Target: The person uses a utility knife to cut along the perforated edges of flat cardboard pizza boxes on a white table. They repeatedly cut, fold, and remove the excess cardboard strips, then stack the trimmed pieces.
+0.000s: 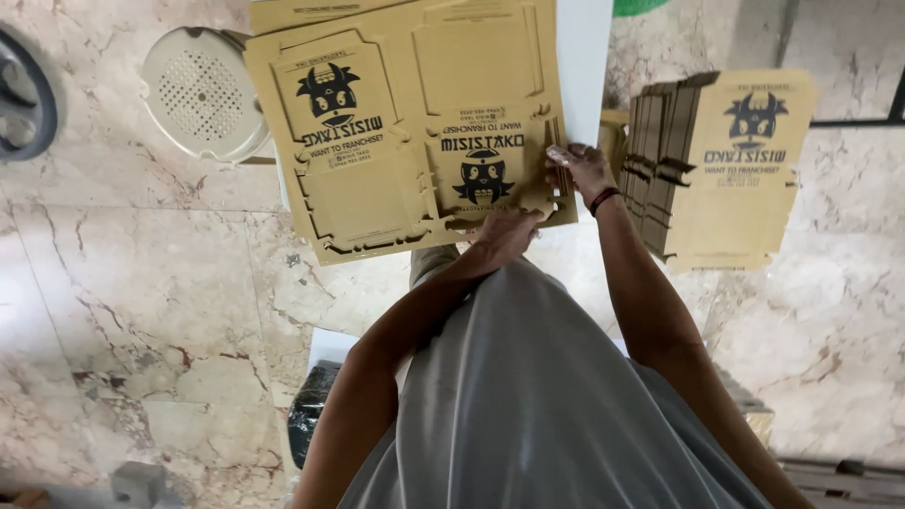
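Note:
A large brown die-cut cardboard sheet [377, 123] with black printed figures lies flat on a white table [583, 47] in front of me. My left hand [504, 236] grips the sheet's near edge, fingers curled under it. My right hand [583, 168] presses on the sheet's right near corner, fingers on the card; a dark red band is on that wrist.
A tall stack of punched-out brown box blanks [726, 170] stands to the right. A white perforated plastic stool [198, 92] sits at upper left on the marble floor [141, 311]. A black bag [311, 405] lies below the table. A dark wheel [24, 94] is at far left.

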